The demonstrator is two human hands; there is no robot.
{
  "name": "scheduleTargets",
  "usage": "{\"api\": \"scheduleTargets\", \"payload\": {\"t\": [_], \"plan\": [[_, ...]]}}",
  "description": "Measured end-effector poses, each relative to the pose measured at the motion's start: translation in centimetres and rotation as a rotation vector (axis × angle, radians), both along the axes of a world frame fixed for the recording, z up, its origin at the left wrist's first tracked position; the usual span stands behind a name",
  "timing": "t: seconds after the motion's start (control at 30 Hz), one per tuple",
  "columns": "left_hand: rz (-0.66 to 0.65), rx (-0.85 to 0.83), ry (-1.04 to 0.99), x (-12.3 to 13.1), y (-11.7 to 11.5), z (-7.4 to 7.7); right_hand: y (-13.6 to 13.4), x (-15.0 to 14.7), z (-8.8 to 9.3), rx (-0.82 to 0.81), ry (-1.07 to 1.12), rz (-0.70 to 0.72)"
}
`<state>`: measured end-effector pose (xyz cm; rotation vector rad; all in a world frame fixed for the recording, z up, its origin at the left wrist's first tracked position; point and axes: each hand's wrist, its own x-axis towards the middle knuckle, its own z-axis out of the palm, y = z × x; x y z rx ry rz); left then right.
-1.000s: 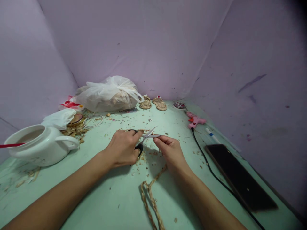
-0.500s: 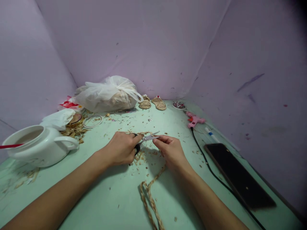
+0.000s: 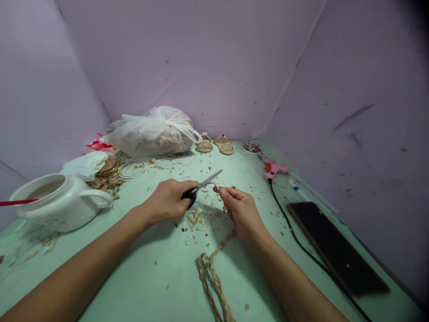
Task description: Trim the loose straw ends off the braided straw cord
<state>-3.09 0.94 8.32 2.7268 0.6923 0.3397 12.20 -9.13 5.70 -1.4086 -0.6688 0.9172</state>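
My left hand point(image 3: 170, 199) is closed round the black handles of a pair of scissors point(image 3: 208, 180), whose blades are together and point up and to the right. Just right of the blades, my right hand point(image 3: 238, 205) pinches the end of a braided straw cord point(image 3: 215, 279). The cord's short end shows at the fingertips. Its longer part comes out below the hand and lies in a loop towards the near edge. Small straw clippings point(image 3: 195, 219) are scattered on the green table under both hands.
At left stands a white pot point(image 3: 63, 201) with a red stick. Behind are a white plastic bag point(image 3: 157, 132), a white ring point(image 3: 132, 169) and small woven pieces point(image 3: 225, 146). Right are a pink glue gun point(image 3: 275, 170) with black cable, a marker point(image 3: 297, 189) and a phone point(image 3: 338, 246).
The scissors' blades have gone from apart to together and now tilt more upward. They have moved slightly away from the right fingertips, which still pinch the cord.
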Motion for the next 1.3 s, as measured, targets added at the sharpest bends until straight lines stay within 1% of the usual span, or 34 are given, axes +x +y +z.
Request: {"api": "scheduleTargets", "payload": {"t": [0.1, 0.2, 0.27, 0.33, 0.43, 0.5, 0.57, 0.63, 0.7, 0.77, 0.8, 0.87, 0.9, 1.0, 1.03, 1.07, 1.1, 1.13, 1.17, 1.2, 1.23, 1.27, 1.3], "plan": [[0.062, -0.077, -0.087, 0.0, 0.3, -0.2, 0.1, 0.0, -0.1, 0.008, 0.019, 0.012], [0.115, -0.068, -0.108, 0.2, 0.2, -0.6, 0.3, 0.1, -0.3, 0.019, 0.008, 0.0], [0.196, -0.023, -0.127, 0.4, 0.1, -0.7, 0.4, 0.1, -0.5, 0.019, -0.014, -0.014], [0.329, 0.047, -0.133, 0.3, 0.4, -0.6, 0.4, 0.0, -0.6, 0.012, 0.006, -0.012], [0.521, 0.17, -0.034, -0.5, 1.9, -0.2, 0.4, -0.2, -0.5, -0.021, 0.126, -0.034], [0.596, 0.231, 0.089, -1.5, 3.4, -0.1, 0.4, -0.3, -0.5, -0.032, 0.217, -0.057], [0.645, 0.277, 0.205, -2.6, 4.9, -0.3, 0.4, -0.3, -0.4, -0.031, 0.28, -0.055], [0.663, 0.294, 0.301, -3.6, 6.2, -0.8, 0.4, -0.4, -0.3, -0.028, 0.313, -0.035], [0.669, 0.271, 0.327, -4.0, 6.9, -1.2, 0.3, -0.4, -0.2, -0.029, 0.33, -0.025], [0.697, 0.266, 0.285, -3.9, 6.8, -1.1, 0.3, -0.4, -0.2, -0.034, 0.333, -0.022], [0.719, 0.279, 0.239, -3.6, 6.4, -0.8, 0.3, -0.4, -0.2, -0.038, 0.327, -0.023], [0.747, 0.267, 0.099, -2.9, 4.9, 0.3, 0.3, -0.4, -0.3, -0.042, 0.305, -0.032], [0.74, 0.199, -0.019, -2.5, 3.8, 1.1, 0.3, -0.4, -0.4, -0.042, 0.3, -0.043], [0.65, -0.138, -0.427, -1.4, 0.1, 3.7, 0.3, -0.4, -0.5, -0.036, 0.331, -0.074], [0.624, -0.21, -0.539, -1.1, -1.1, 4.4, 0.3, -0.4, -0.4, -0.031, 0.351, -0.078], [0.588, -0.282, -0.593, -0.8, -2.2, 4.8, 0.2, -0.4, -0.3, -0.026, 0.372, -0.077], [0.524, -0.396, -0.566, -0.5, -3.0, 4.9, 0.2, -0.4, -0.2, -0.02, 0.4, -0.071], [0.446, -0.551, -0.484, -0.1, -3.6, 4.7, 0.2, -0.4, -0.1, -0.013, 0.441, -0.055], [0.378, -0.734, -0.375, 0.4, -3.9, 4.2, 0.1, -0.5, 0.0, -0.01, 0.497, -0.027], [0.338, -0.911, -0.28, 0.9, -3.8, 3.4, 0.1, -0.5, 0.2, -0.012, 0.563, 0.012], [0.352, -1.037, -0.245, 1.4, -3.5, 2.4, 0.0, -0.6, 0.3, -0.022, 0.633, 0.059], [0.385, -1.089, -0.293, 1.8, -3.0, 1.5, 0.0, -0.6, 0.4, -0.042, 0.694, 0.109], [0.405, -1.119, -0.386, 2.1, -2.4, 0.6, 0.0, -0.8, 0.4, -0.071, 0.736, 0.159]]}}
